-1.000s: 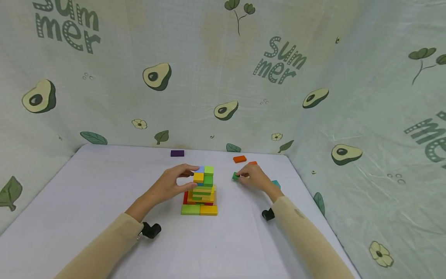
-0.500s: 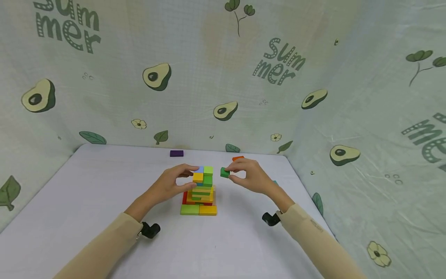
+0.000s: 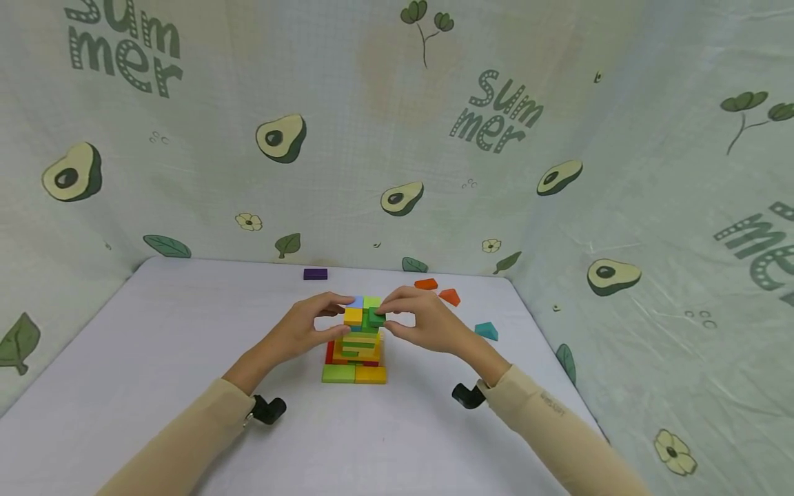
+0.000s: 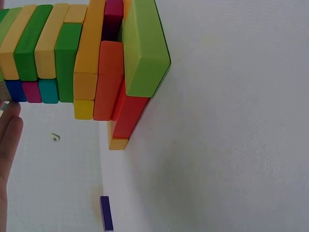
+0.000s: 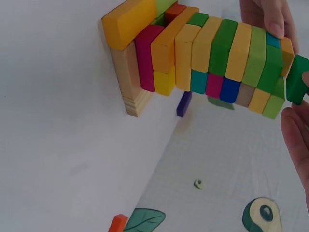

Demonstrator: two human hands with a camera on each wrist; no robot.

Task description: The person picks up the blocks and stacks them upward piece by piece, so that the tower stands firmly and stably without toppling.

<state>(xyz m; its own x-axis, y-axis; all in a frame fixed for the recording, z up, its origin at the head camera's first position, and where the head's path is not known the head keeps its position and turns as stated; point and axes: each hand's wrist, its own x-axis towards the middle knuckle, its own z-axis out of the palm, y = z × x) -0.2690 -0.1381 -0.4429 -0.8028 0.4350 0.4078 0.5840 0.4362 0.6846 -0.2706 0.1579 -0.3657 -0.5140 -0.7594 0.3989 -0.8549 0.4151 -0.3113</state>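
A tower of coloured wooden blocks [image 3: 360,339] stands upright on the table, with wider layers at its foot. My left hand [image 3: 309,321] holds the tower near its top from the left, thumb towards me and fingers towards the back. Between thumb and fingers of my right hand [image 3: 429,322] is a small dark green block [image 3: 376,317], at the top right of the tower beside a yellow block [image 3: 353,316]. In the right wrist view, the green block [image 5: 296,79] is very close to the top layer; whether it touches, I cannot tell. The left wrist view shows the tower's lower layers [image 4: 111,72].
A purple block [image 3: 315,274] lies by the table's back edge. To the right are two orange pieces, one orange piece [image 3: 426,284] farther back and another orange piece [image 3: 449,297] nearer, plus a teal piece [image 3: 486,331]. A patterned cloth [image 3: 347,158] hangs behind.
My right hand has lifted the green block off the table at the right and brought it left to the tower's top. The left hand has stayed at the tower.
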